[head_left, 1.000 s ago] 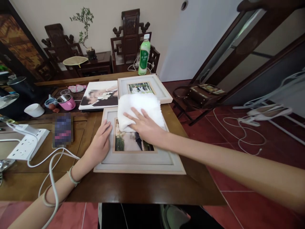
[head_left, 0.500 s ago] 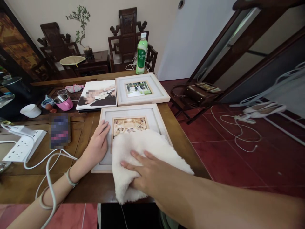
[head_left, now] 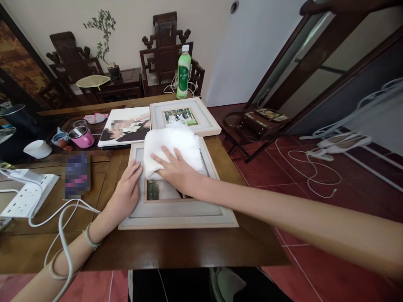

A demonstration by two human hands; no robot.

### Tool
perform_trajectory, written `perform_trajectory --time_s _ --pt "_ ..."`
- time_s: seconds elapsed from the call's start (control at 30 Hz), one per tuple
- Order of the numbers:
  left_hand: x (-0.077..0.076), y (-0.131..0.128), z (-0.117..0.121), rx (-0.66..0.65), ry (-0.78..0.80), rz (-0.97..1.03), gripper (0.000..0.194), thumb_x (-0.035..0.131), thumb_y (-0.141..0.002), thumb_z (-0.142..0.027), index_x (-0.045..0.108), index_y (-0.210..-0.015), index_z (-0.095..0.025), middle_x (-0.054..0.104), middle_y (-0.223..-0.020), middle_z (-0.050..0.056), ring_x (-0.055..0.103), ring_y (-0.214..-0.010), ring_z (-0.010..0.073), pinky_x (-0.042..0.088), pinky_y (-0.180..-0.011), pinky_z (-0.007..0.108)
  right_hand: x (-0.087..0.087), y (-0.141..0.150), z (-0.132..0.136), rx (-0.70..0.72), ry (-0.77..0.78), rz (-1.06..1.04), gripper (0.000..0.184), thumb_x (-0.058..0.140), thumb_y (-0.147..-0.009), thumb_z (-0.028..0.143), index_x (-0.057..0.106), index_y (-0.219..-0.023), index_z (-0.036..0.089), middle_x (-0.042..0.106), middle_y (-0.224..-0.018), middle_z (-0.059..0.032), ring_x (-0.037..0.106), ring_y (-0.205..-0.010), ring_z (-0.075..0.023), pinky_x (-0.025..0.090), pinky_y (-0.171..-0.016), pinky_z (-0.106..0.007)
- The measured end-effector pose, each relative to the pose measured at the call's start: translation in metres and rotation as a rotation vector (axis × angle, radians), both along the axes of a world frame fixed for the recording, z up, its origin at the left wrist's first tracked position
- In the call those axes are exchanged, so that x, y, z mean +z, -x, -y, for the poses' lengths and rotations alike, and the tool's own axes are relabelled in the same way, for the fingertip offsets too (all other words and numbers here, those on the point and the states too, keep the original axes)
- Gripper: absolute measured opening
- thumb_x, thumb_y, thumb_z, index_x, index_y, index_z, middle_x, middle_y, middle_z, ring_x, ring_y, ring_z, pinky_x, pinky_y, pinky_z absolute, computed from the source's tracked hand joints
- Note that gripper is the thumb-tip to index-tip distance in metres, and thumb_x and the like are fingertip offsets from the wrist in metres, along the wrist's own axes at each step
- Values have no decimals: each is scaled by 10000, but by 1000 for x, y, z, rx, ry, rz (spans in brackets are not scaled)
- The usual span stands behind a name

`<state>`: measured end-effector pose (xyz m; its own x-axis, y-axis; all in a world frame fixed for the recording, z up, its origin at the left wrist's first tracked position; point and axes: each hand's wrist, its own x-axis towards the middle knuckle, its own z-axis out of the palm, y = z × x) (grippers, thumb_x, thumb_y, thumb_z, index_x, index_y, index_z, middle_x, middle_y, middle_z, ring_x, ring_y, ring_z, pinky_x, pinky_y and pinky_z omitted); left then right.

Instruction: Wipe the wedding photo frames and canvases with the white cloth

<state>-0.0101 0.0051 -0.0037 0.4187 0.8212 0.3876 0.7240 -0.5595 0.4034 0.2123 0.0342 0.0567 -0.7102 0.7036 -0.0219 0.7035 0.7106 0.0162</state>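
A pale wooden picture frame (head_left: 189, 214) lies flat near the table's front edge. Over its upper half is a fluffy white cloth (head_left: 173, 140), hiding most of the photo inside. My right hand (head_left: 178, 170) presses the cloth down and holds it, fingers spread on top; the thumb is hidden. On the frame's left border rests my left hand (head_left: 128, 184), its fingers stretched out flat and touching the frame. Just behind, a second picture frame (head_left: 204, 117) with a wedding photo lies beside a photo album (head_left: 129, 123).
A green bottle (head_left: 183, 73) stands at the table's back edge. To the left are a pink mug (head_left: 82, 138), a white cup (head_left: 37, 149), a blurred dark object (head_left: 76, 174) and a white power strip (head_left: 31, 195). White cables (head_left: 64, 239) loop by my left forearm.
My right hand has pushed the white cloth forward from the frame's near edge to its upper half, uncovering the lower border and part of the photo. My left hand has stayed on the left border.
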Motion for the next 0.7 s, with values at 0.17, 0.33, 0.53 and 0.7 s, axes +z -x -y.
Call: perform_trajectory --time_s 0.17,0.33,0.53,0.7 --pt "2 -4 0 33 -19 1 499 378 -926 -103 487 -1411 -136 477 -1481 170 323 -1462 296 315 -1190 531 10 6 27 57 83 65 350 483 -934 96 728 -1158 207 342 -1577 -90 244 -1427 -477 286 -1105 -689" --pt "6 -7 2 50 20 -22 499 362 -917 -93 504 -1394 -134 480 -1481 166 308 -1469 295 314 -1189 539 20 -7 68 247 202 78 302 587 -883 151 735 -1141 207 343 -1578 -112 247 -1418 -503 294 -1080 -717" --pt "3 -4 2 45 -2 -19 486 373 -925 -110 504 -1393 -126 482 -1481 169 332 -1459 290 300 -1194 535 23 -25 59 310 347 101 420 678 -759 85 709 -1163 198 388 -1555 -107 250 -1426 -480 341 -1073 -686" --pt "3 -4 2 24 2 -15 491 371 -935 -120 491 -1411 -120 466 -1491 173 312 -1467 293 284 -1205 514 7 -40 33 134 164 19 503 484 -803 -67 676 -1211 153 298 -1593 -125 192 -1449 -446 273 -1124 -664"
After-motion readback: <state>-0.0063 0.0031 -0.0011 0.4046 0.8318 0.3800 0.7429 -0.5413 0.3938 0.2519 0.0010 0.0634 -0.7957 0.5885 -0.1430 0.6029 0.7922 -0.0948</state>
